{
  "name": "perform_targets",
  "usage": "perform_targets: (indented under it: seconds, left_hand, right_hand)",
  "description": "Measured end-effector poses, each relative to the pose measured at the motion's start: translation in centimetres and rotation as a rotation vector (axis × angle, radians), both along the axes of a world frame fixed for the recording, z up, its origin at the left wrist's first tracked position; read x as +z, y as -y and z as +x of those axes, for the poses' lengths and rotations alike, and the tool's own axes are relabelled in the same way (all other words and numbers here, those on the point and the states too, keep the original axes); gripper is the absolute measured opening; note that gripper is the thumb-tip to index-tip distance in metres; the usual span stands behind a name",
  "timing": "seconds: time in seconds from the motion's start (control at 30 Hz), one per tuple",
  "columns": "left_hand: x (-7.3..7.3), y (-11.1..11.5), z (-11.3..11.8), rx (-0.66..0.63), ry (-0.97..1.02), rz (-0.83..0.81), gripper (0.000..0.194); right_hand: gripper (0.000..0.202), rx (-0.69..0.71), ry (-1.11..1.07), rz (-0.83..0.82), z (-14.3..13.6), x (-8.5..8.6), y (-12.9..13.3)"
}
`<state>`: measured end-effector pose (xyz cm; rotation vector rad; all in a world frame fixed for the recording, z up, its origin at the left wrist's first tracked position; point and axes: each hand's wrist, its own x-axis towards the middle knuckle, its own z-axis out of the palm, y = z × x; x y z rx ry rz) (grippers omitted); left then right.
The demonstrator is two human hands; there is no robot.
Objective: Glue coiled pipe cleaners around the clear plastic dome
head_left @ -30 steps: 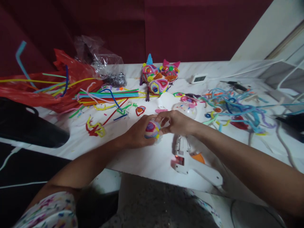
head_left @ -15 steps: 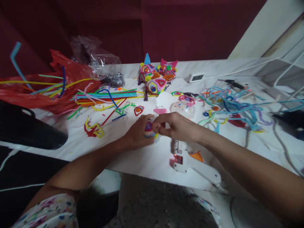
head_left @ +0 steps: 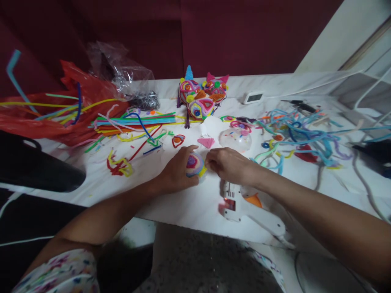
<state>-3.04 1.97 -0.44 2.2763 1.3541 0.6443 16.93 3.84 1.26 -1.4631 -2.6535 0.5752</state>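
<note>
My left hand [head_left: 178,170] curls around the left side of a round ornament [head_left: 194,164] covered in coiled pipe cleaners. Its face has pink, purple, blue and white rings, with yellow at the lower right edge. Close by its right side is my right hand [head_left: 227,165], thumb and fingers pinched together; whatever they hold is hidden. Beyond the hands lie a pink triangular pipe-cleaner piece [head_left: 206,142] and a clear half-dome [head_left: 236,139] with coloured specks. A white glue gun [head_left: 249,209] with an orange trigger rests below my right wrist.
Three finished-looking colourful ornaments [head_left: 200,108] stand at the back. Pipe cleaners lie in a bundle [head_left: 137,120] at left and a tangle [head_left: 299,130] at right. A red bag [head_left: 100,85], a black cylindrical object [head_left: 39,162] and a small digital display [head_left: 254,97] are also there.
My right hand has drawn back to the right from the ornament's front, and more of its coiled face shows. My left hand keeps its hold.
</note>
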Motion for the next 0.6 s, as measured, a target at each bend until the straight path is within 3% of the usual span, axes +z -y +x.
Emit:
perform_targets:
  seconds: [0.23, 0.4, 0.5, 0.6]
  left_hand:
    - [-0.2, -0.1, -0.1, -0.019, 0.014, 0.039, 0.079]
    - [-0.5, -0.2, -0.2, -0.024, 0.018, 0.052, 0.079]
    - [-0.4, -0.2, -0.3, -0.024, 0.014, 0.053, 0.079]
    - [-0.4, -0.3, -0.5, -0.046, -0.008, 0.052, 0.079]
  right_hand:
    - [0.029, -0.051, -0.089, 0.065, 0.0, -1.9, 0.3]
    - [0.027, -0.082, -0.173, 0.114, 1.6, -1.8, 0.9]
    - [0.024, -0.082, -0.251, 0.252, 4.6, -2.0, 3.3]
    - [0.014, -0.006, -0.210, 0.313, 8.1, -3.6, 7.3]
